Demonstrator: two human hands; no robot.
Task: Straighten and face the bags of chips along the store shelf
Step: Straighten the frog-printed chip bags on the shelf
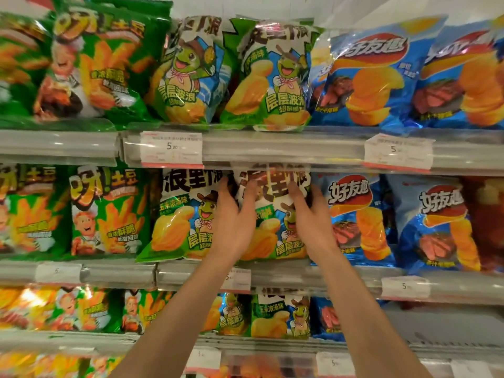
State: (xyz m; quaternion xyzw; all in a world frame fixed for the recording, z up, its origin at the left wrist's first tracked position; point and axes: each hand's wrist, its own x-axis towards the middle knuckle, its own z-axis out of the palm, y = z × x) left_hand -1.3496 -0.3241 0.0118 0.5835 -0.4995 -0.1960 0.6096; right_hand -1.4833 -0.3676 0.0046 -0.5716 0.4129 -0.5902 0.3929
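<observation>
On the middle shelf (272, 276), your left hand (231, 225) and right hand (311, 222) hold the green turtle chip bag (272, 236) by its sides, fingers spread wide. Neighbouring bags look faced; the top row's green bags (90, 64) lean, work left, I'd judge.

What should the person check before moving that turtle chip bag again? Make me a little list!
1. Both hands on the bag: left hand and right hand press on the turtle bag from either side. Ok.
2. Front faces out: picture and writing show. Ok.
3. Bag upright: its top is blurred under the shelf rail. Cannot tell.
4. Neighbour turtle bag: the left hand covers its right edge, so the bags may overlap. Cannot tell.
5. Blue bag beside it: the right hand's fingers lie close to it. Cannot tell whether it is squashed.
</observation>
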